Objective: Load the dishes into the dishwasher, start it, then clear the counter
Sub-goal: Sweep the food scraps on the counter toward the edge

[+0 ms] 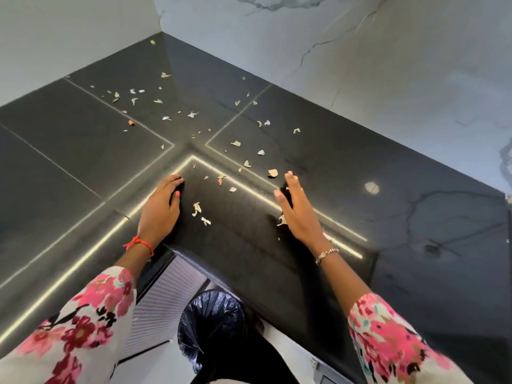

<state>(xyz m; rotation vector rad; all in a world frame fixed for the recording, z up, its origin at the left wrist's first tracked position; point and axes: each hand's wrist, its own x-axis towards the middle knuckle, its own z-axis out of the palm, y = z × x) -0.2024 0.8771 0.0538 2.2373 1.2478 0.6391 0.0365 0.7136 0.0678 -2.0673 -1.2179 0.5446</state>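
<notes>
Several small vegetable scraps and peels (197,208) lie scattered over the black corner counter (83,139). My left hand (162,207) lies flat on the counter near its inner corner edge, fingers straight. My right hand (297,209) stands on its edge on the counter to the right, fingers straight, with a pale scrap (282,220) against its palm side. A few scraps lie between the two hands. Neither hand holds anything.
A bin lined with a black bag (213,325) stands on the floor below the counter's inner corner. Marble-patterned walls (360,51) close the counter at the back and right. A small orange piece (131,123) lies at the left among the scraps.
</notes>
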